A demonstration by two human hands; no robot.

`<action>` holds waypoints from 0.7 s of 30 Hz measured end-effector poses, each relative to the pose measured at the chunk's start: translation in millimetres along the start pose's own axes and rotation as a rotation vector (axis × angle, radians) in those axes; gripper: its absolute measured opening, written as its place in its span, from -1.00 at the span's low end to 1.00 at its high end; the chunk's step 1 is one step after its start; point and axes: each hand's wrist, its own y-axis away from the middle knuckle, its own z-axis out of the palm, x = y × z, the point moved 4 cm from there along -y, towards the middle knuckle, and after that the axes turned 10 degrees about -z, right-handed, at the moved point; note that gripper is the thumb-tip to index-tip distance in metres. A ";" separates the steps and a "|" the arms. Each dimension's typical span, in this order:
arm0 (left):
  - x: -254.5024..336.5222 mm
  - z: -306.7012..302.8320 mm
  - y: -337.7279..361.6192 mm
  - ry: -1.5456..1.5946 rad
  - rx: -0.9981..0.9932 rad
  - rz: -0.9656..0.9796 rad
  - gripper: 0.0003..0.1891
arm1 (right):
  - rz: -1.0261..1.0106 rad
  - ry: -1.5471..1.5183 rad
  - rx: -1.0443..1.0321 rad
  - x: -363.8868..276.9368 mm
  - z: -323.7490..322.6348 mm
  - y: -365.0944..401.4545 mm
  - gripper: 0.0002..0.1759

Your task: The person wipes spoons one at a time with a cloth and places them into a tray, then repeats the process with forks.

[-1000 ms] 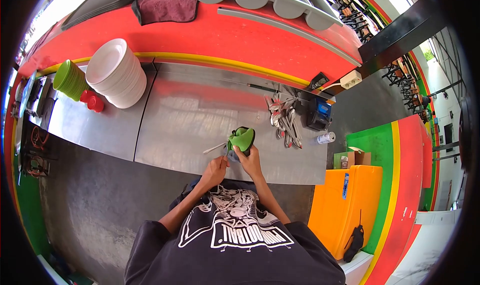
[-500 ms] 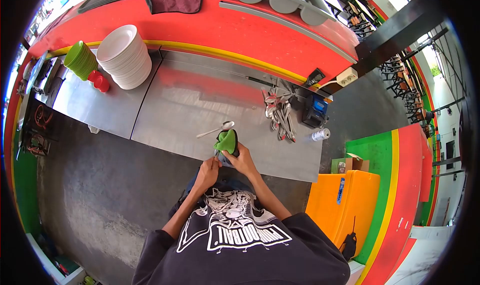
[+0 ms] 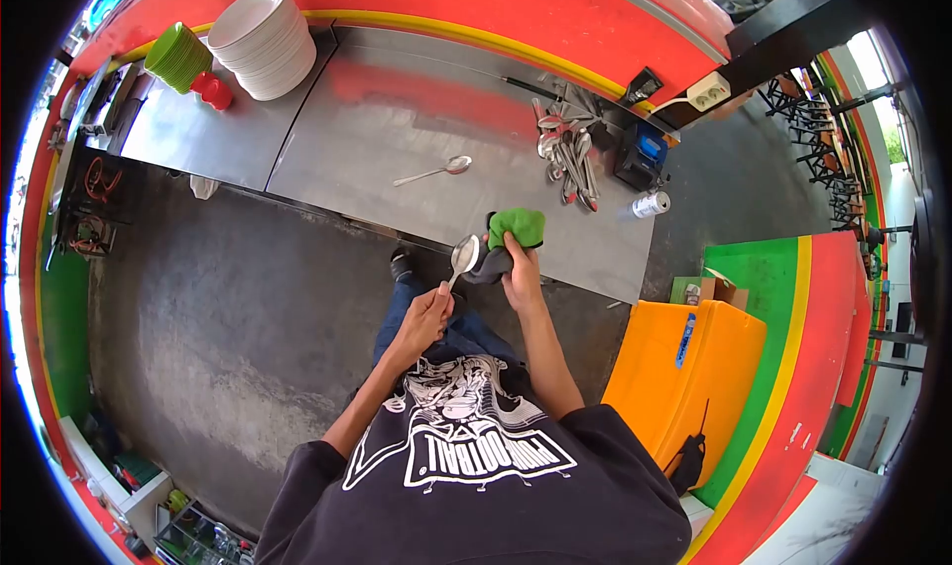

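- Steel-topped counter [image 3: 367, 154] runs along a red wall [image 3: 436, 8] trimmed in yellow, above a dark floor [image 3: 228, 287].
- Left hand [image 3: 428, 319] closes on the handle of a spoon [image 3: 464, 256], raised at the counter's near edge; the low grip appears to keep fingers off the bowl, which tilts up and away.
- Right hand [image 3: 522, 272] grips a bunched green-and-gray cloth [image 3: 517, 230], thumb pressed across its front, probably to stop the folds from slipping. Bowl and cloth sit side by side; whether they touch cannot be told.
- Second spoon [image 3: 434, 171] lies alone on the metal, well apart from the heaped cutlery [image 3: 569, 161] to the right, a gap that seems to keep it from mixing with the pile.
- White plates [image 3: 266, 45] and green bowls [image 3: 178, 57] stand stacked at the far left, likely to save room, with red containers [image 3: 211, 90] beside them.
- Drink can [image 3: 651, 204] rests near the right end, by a black device [image 3: 642, 157].
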 end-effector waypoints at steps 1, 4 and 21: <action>-0.3 0.7 -0.6 -0.008 -0.005 0.000 -0.49 | 0.077 -0.187 -0.037 -2.9 1.5 8.2 -0.66; 1.7 4.1 -2.9 -0.095 -0.013 0.064 -0.46 | 0.184 -0.363 -0.132 -8.0 21.1 30.8 -0.64; 32.5 -43.9 17.8 -0.646 -0.060 0.309 -0.37 | -0.149 0.201 0.304 3.2 98.1 13.1 -0.65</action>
